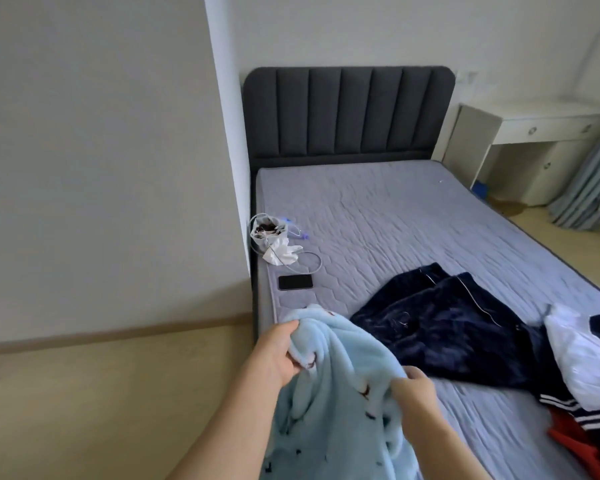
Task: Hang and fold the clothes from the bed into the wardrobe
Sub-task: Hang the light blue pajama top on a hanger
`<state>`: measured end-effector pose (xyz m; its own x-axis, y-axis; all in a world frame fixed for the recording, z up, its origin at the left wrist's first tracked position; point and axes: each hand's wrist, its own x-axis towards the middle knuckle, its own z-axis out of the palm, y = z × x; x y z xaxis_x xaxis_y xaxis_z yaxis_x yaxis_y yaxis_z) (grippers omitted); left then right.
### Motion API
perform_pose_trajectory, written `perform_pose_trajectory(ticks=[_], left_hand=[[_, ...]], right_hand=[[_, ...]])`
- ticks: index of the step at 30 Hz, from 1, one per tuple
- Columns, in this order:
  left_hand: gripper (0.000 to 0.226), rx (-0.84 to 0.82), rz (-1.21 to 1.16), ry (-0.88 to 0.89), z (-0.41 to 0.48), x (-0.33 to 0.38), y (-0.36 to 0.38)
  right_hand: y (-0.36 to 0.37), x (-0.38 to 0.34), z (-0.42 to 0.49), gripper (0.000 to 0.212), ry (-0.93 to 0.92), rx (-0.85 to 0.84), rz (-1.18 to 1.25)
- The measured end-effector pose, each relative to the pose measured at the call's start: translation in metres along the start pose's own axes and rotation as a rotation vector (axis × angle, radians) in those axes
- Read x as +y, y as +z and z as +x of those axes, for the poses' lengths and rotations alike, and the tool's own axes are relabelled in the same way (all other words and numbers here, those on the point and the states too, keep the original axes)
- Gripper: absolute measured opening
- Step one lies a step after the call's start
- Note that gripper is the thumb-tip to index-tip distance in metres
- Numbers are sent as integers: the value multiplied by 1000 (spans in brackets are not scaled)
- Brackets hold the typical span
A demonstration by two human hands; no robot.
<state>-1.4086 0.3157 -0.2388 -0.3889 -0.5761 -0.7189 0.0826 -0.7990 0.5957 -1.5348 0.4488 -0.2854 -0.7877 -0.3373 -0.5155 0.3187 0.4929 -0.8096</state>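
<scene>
I hold a fluffy light-blue garment with small dark and red marks at the near left corner of the bed. My left hand grips its upper edge. My right hand pinches a fold lower down on the right. A dark navy plush garment lies spread on the grey quilted mattress to the right. Past it, at the right edge, sit a white piece, a navy piece with white stripes and a red piece. No wardrobe is in view.
A black phone, a white cable and a small white bag lie on the mattress's left edge. A dark padded headboard stands at the far end. A white desk and blue curtain are at the right. Wall and floor lie left.
</scene>
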Motion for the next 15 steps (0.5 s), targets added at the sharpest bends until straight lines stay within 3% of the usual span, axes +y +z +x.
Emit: perform_pose_trajectory(ticks=[3, 5, 7, 8, 11, 13, 15], left_hand=[[21, 38, 75, 13, 6, -17, -9], [17, 13, 181, 64, 7, -25, -9], [17, -100, 337, 113, 3, -29, -5], [14, -171, 411, 140, 0, -28, -3], [7, -302, 466, 216, -6, -20, 3], [10, -298, 340, 209, -8, -14, 1], [13, -190, 188, 200, -5, -10, -4]], right_hand=[[0, 15, -6, 41, 49, -123, -57], [5, 20, -6, 69, -56, -270, -82], [15, 20, -7, 81, -214, -397, -241], [21, 20, -6, 73, -274, -431, -306], [29, 13, -10, 17, -314, -370, -256], [29, 8, -10, 16, -312, -229, -107], [29, 0, -10, 22, -231, -149, 93]])
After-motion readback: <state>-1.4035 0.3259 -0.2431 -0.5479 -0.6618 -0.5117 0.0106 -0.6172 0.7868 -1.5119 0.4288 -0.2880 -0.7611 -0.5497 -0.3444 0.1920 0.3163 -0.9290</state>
